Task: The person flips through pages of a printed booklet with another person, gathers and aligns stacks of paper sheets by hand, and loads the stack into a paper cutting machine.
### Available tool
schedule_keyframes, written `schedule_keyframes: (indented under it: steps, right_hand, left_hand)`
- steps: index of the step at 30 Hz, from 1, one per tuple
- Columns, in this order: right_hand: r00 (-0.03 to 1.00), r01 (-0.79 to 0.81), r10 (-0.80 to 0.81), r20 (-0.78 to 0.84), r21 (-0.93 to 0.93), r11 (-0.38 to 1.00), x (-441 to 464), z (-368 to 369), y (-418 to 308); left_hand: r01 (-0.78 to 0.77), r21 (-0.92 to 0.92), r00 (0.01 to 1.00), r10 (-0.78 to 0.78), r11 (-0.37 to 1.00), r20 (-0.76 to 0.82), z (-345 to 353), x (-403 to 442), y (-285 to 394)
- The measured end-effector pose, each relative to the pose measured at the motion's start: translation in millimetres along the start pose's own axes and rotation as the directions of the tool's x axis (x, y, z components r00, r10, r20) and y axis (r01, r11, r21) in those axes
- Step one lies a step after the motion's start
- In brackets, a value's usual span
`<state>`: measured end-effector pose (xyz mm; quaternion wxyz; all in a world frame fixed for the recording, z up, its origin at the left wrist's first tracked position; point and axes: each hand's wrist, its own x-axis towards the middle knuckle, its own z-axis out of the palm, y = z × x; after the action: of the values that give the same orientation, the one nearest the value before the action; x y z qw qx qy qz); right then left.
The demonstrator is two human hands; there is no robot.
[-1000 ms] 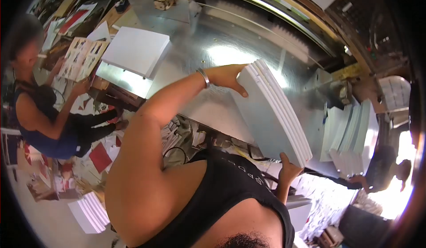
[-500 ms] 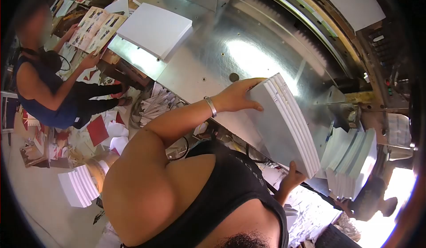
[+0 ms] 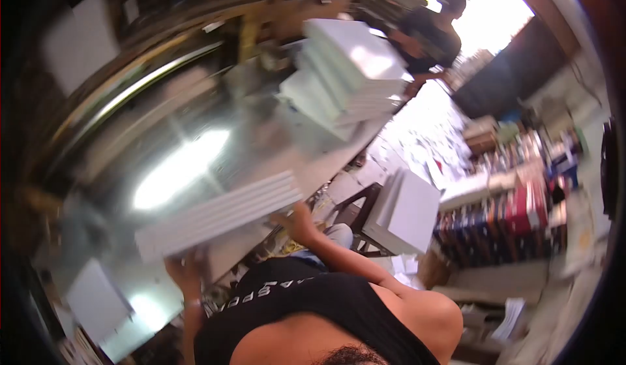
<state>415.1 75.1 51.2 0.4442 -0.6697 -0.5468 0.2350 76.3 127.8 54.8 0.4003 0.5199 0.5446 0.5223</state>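
Note:
A stack of white paper blocks (image 3: 218, 216) shows its layered long edge, slanting up to the right at the near side of the metal table (image 3: 228, 163). My left hand (image 3: 186, 272), blurred and with a metal band at the wrist, holds its left end from the near side. At the right end, my right hand (image 3: 298, 224) grips the near corner. The blur does not show whether the stack rests on the metal.
Tall white paper piles (image 3: 355, 71) stand at the table's far right, with another person (image 3: 427, 39) beyond. A white stack (image 3: 404, 212) sits low on the right, near books (image 3: 495, 215). White paper (image 3: 98, 300) lies at the lower left.
The view has swung to the right. The stack has turned from steeply tilted to a flatter slant, still between both my hands. The co-worker with the printed pages is out of view.

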Motion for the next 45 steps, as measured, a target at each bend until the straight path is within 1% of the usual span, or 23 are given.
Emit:
schedule_keyframes:
  steps: [1, 2, 3, 4, 6, 7, 10, 13, 16, 19, 22, 25, 28, 31, 34, 36, 38, 39, 40, 41, 42, 43, 45]
  right_hand:
    - [0.998, 0.005, -0.004, -0.067, 0.021, 1.000, -1.8, -5.1, 1.9]
    - [0.995, 0.023, -0.018, -0.100, 0.053, 0.998, -4.7, 7.4, 1.5]
    - [0.992, 0.046, -0.035, -0.122, 0.089, 0.995, -1.1, 9.1, -1.1]
    - [0.996, 0.001, 0.010, -0.087, 0.126, 0.992, 1.7, 7.5, -3.9]
    - [0.995, -0.101, 0.101, 0.006, 0.197, 0.975, -2.1, 1.9, -18.1]
    - [0.978, -0.210, 0.200, 0.065, 0.284, 0.936, -5.1, 7.4, -13.5]
    - [0.987, -0.120, 0.140, -0.074, 0.231, 0.965, -13.4, 30.6, 3.4]
    - [0.987, -0.095, 0.120, -0.107, 0.214, 0.972, -13.3, 30.5, 4.0]
    - [0.980, -0.159, 0.186, -0.070, 0.286, 0.945, -12.8, 31.3, 5.7]
    - [0.981, -0.147, 0.173, -0.088, 0.245, 0.958, -12.3, 29.1, 1.9]
    - [0.968, -0.047, 0.090, -0.235, 0.180, 0.983, -11.1, 36.2, -0.6]
    - [0.965, -0.045, 0.087, -0.246, 0.171, 0.984, -13.3, 39.0, -1.7]
    - [0.970, -0.041, 0.094, -0.223, 0.234, 0.971, -13.8, 37.9, -1.8]
    - [0.971, -0.061, 0.106, -0.213, 0.206, 0.977, -15.7, 38.8, 5.9]
    - [0.962, -0.064, 0.088, -0.259, 0.101, 0.993, -15.8, 41.7, 8.3]
    - [0.964, -0.133, 0.134, -0.230, 0.020, 0.991, -14.6, 39.7, 8.9]
    - [0.957, -0.219, 0.250, -0.145, 0.197, 0.956, -16.7, 46.0, 21.2]
    - [0.957, -0.213, 0.253, -0.139, 0.251, 0.944, -16.0, 46.8, 23.1]
    - [0.956, -0.198, 0.252, -0.151, 0.301, 0.933, -15.3, 48.2, 22.5]
    - [0.959, -0.169, 0.230, -0.165, 0.318, 0.933, -13.3, 49.9, 18.4]
    - [0.959, -0.138, 0.210, -0.190, 0.332, 0.933, -12.9, 48.6, 13.3]
    - [0.957, -0.108, 0.191, -0.218, 0.343, 0.933, -14.5, 46.8, 10.8]
    - [0.955, -0.127, 0.206, -0.214, 0.332, 0.935, -15.6, 45.7, 12.2]
  left_hand:
    - [0.017, -0.035, 1.000, -0.017, 0.999, -0.002, 3.4, -0.1, 2.6]
    - [-0.091, -0.011, 0.996, 0.091, 0.996, 0.000, -6.5, 4.2, -18.7]
    - [-0.068, 0.020, 0.997, 0.067, 0.997, 0.047, -8.7, 6.9, -17.8]
    - [-0.043, 0.054, 0.996, 0.039, 0.998, 0.080, -10.9, 7.5, -18.7]
    - [-0.033, -0.028, 0.996, 0.036, 0.999, 0.082, -11.2, 7.1, -26.9]
    - [-0.024, -0.069, 0.996, 0.030, 0.997, 0.083, -11.2, 7.2, -30.4]
    - [-0.040, -0.067, 0.991, 0.048, 0.997, 0.125, -12.2, 6.8, -19.4]
    - [-0.043, -0.022, 0.990, 0.045, 0.999, 0.131, -18.0, 6.8, -31.2]
    - [-0.012, -0.019, 0.994, 0.014, 1.000, 0.111, -18.4, 6.9, -33.5]
    - [0.011, -0.002, 0.993, -0.011, 1.000, 0.120, -18.2, 9.2, -33.4]
    - [-0.088, -0.022, 0.994, 0.089, 0.996, 0.069, -13.1, 8.1, -39.2]
    - [-0.088, -0.033, 0.996, 0.089, 0.996, 0.030, -9.9, 4.1, -35.7]
    - [-0.130, -0.001, 0.991, 0.130, 0.992, 0.014, -10.2, 1.6, -39.8]
    - [-0.184, 0.078, 0.981, 0.178, 0.980, 0.079, -15.7, 3.3, -45.8]
    - [-0.078, -0.028, 0.996, 0.079, 0.997, 0.037, -9.0, -1.6, -36.6]
    - [-0.042, 0.095, 0.999, 0.040, 0.995, 0.023, -5.7, -1.2, -31.6]
    - [-0.001, 0.155, 1.000, 0.005, 0.988, -0.024, -5.4, -4.2, -30.9]
    - [0.021, 0.184, 0.999, -0.012, 0.983, -0.047, -4.6, -5.4, -30.5]
    - [0.069, 0.351, 0.995, -0.041, 0.934, -0.086, -6.2, -7.6, -28.4]
    - [-0.010, 0.178, 0.995, 0.028, 0.984, -0.096, -1.3, -6.4, -33.2]
    - [-0.098, -0.004, 0.989, 0.097, 0.995, -0.113, 4.7, -6.1, -36.2]
    - [-0.085, -0.011, 0.991, 0.084, 0.996, -0.100, 4.5, -8.3, -36.8]
    - [-0.066, -0.025, 0.995, 0.064, 0.998, -0.077, 2.7, -9.5, -30.8]
